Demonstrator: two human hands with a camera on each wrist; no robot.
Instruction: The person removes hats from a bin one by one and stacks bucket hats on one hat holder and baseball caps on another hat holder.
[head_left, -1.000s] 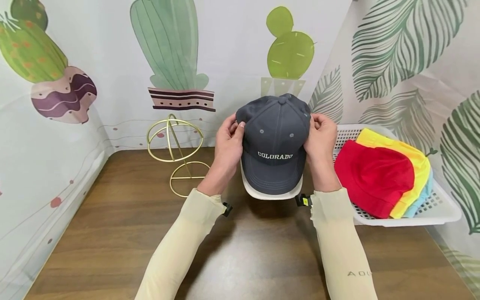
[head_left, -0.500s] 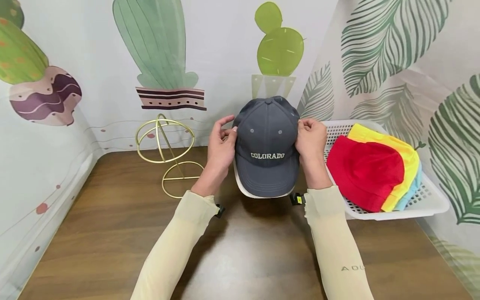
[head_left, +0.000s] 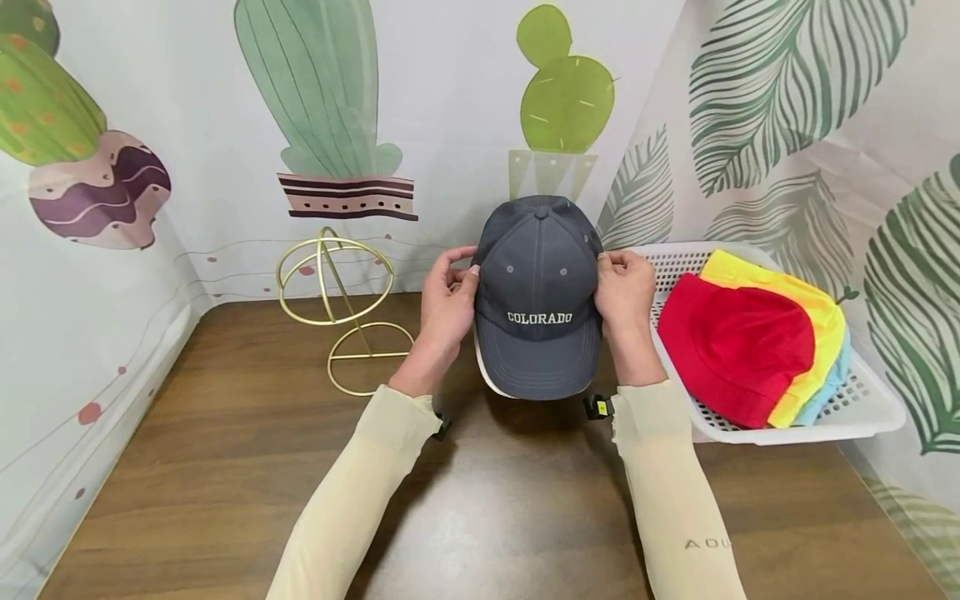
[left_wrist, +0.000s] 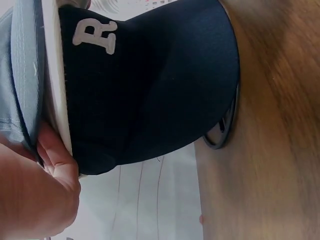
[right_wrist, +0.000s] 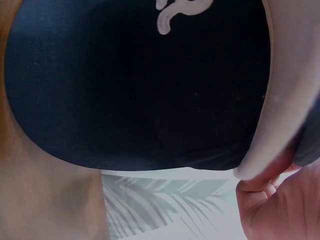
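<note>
A dark grey baseball cap [head_left: 540, 275] with COLORADO on its front is between my hands, brim toward me. My left hand [head_left: 446, 304] holds its left side by the edge, thumb at the front. The right hand [head_left: 626, 292] pinches the opposite edge. Beneath it sits a white cap, whose brim [left_wrist: 56, 75] shows as a pale strip in the left wrist view. Below that is a navy cap [left_wrist: 160, 75] with a white letter R, hidden in the head view. A dark curved rim [left_wrist: 220, 142] shows under the navy brim; what it belongs to is mostly hidden.
A gold wire hat stand [head_left: 337, 308] stands to the left on the wooden table [head_left: 247, 483]. On the right, a white basket [head_left: 862, 417] holds a red hat [head_left: 735, 342], a yellow hat [head_left: 828, 312] and something light blue [head_left: 828, 387]. A patterned cloth [head_left: 457, 100] hangs behind.
The grey cap has shifted slightly left and down between both hands, and less of the white brim shows below it. The head view has also turned a little.
</note>
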